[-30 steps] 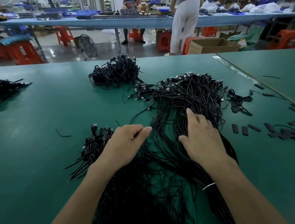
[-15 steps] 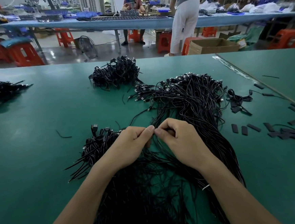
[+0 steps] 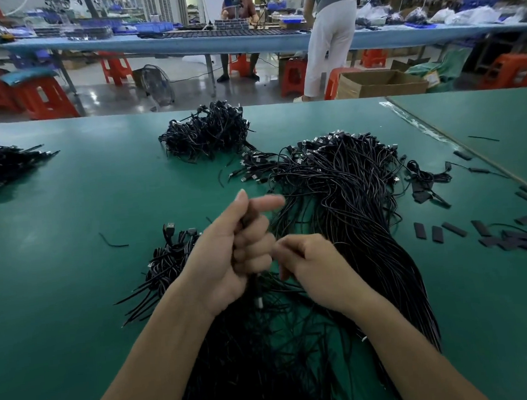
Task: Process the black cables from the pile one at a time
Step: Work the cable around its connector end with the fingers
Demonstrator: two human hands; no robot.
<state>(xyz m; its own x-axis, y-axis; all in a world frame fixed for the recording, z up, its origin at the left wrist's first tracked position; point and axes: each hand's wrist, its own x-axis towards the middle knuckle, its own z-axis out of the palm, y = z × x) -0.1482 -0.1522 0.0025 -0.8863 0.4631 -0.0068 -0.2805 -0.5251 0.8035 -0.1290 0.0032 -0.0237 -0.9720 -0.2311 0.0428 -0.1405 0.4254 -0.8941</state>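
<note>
My left hand (image 3: 229, 259) grips one cable (image 3: 256, 287), probably limp and light, best pinched near its end. My right hand (image 3: 321, 266) curls beside it; I cannot tell whether it holds anything.

Left hand (image 3: 229, 259) higher, cable (image 3: 256, 284) in fist

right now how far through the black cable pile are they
Looks done: a small bundle lies roughly aligned beside the left grip. In hand: that grip holds one cable; the right grip is curled beside it, its hold blurred. Left: the big pile is large, so most likely remains.
</note>
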